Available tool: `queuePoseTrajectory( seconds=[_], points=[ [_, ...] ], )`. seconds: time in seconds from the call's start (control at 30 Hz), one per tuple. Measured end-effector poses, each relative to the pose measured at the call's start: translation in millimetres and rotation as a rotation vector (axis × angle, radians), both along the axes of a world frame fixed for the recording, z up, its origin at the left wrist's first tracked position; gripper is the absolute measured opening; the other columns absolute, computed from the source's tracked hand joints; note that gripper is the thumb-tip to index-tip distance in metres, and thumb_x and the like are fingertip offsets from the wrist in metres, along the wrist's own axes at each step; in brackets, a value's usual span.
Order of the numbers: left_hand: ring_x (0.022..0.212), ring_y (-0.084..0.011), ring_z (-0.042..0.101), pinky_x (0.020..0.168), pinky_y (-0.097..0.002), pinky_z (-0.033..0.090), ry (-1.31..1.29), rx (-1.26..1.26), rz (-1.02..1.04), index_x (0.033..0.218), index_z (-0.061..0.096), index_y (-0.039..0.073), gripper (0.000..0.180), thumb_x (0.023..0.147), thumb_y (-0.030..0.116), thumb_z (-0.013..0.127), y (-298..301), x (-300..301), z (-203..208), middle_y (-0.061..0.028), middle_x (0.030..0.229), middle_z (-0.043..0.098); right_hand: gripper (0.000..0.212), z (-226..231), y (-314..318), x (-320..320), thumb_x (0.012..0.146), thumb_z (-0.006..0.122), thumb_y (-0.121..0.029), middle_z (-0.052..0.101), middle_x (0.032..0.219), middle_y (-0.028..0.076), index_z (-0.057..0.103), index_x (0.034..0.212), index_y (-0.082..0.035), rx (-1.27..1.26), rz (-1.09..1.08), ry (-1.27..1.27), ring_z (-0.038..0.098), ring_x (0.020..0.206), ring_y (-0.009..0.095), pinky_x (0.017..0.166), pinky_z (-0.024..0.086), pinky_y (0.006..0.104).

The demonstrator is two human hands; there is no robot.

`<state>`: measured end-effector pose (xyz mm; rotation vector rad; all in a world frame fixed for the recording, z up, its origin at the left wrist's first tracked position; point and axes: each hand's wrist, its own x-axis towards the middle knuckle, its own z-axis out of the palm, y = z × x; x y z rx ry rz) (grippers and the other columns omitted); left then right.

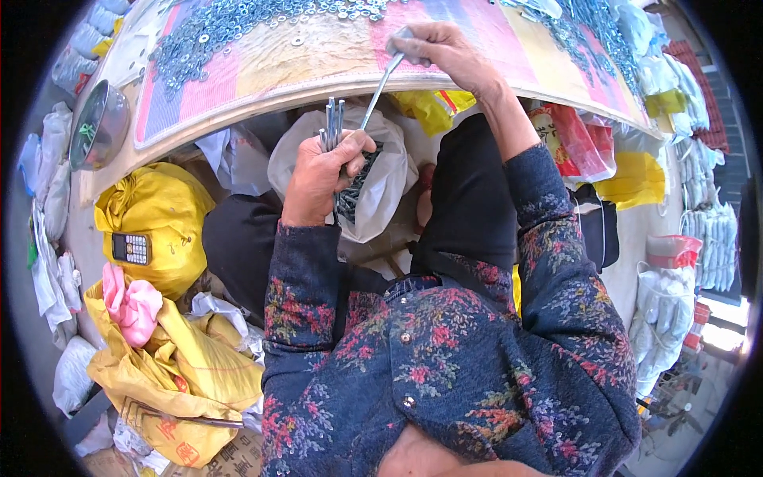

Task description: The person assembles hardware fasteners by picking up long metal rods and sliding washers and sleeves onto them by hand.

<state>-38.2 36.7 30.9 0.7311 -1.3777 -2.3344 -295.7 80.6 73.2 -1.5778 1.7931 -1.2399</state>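
Note:
My left hand (327, 176) is closed around a bundle of thin metal rods (332, 119), whose upper ends stick up above the fist. With its fingers pinched, my right hand (445, 54) holds the top of one longer metal rod (381, 94) over the table edge. That rod slants down toward my left thumb; whether the thumb touches it I cannot tell. Below my left hand, an open white sack (391, 199) between my knees holds many dark metal pieces like bolts (367, 187). Loose washers (238, 40) are heaped on the striped cloth (318, 75) beyond my hands.
More small metal parts (584, 40) lie at the table's far right. A bowl (99, 126) stands at its left corner. Yellow bags (171, 211) sit left of my knees, one carrying a keypad phone (132, 248). A red bag (584, 143) is under the table at right.

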Motion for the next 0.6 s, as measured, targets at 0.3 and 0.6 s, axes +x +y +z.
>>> queuePoseTrajectory(
  seconds=[0.3, 0.6],
  points=[
    [0.051, -0.0052, 0.050, 0.041, -0.0163, 0.034, 0.114, 0.041, 0.337, 0.091, 0.065, -0.003, 0.016, 0.086, 0.012, 0.069, -12.9, 17.4, 0.4, -0.0058, 0.073, 0.064, 0.023, -7.7, -33.7, 95.2, 0.089, 0.066, -0.025, 0.063, 0.076, -0.001, 0.068, 0.099, -0.003, 0.342, 0.192, -0.474, 0.052, 0.061, 0.002, 0.053, 0.041, 0.0157],
    [0.050, -0.0038, 0.045, 0.039, -0.0145, 0.030, 0.195, 0.185, 0.261, 0.108, 0.062, 0.000, 0.033, 0.090, 0.027, 0.066, -22.0, 41.8, -1.2, -0.0048, 0.071, 0.061, 0.033, -7.5, -103.1, 81.3, 0.091, 0.058, -0.032, 0.067, 0.089, 0.009, 0.066, 0.111, -0.007, 0.082, -0.073, 0.401, 0.065, 0.078, 0.020, 0.069, 0.051, 0.0329]
  ],
)
